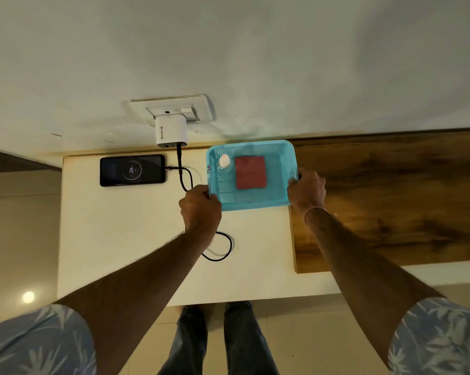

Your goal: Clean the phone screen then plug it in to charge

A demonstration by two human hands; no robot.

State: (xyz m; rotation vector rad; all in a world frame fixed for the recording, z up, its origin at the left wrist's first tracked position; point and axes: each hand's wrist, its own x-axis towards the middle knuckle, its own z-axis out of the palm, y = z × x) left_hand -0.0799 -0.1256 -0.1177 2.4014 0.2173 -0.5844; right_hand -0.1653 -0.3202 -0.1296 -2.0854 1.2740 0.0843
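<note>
A black phone (132, 170) lies flat at the back left of the white table (136, 239), its screen lit with a charging circle reading 24. A black cable (186, 177) runs from its right end up to a white charger (171, 131) plugged into the wall socket (174, 108). My left hand (200, 208) grips the left rim of a blue plastic basket (255, 201). My right hand (306, 189) grips its right rim. Inside the basket lie a red cloth (250, 172) and a small clear bottle (225, 165) with a white cap.
A loop of the black cable (223, 255) lies on the table under my left forearm. A brown wooden surface (391, 201) adjoins the table on the right. The wall rises right behind the table. My legs show below the front edge.
</note>
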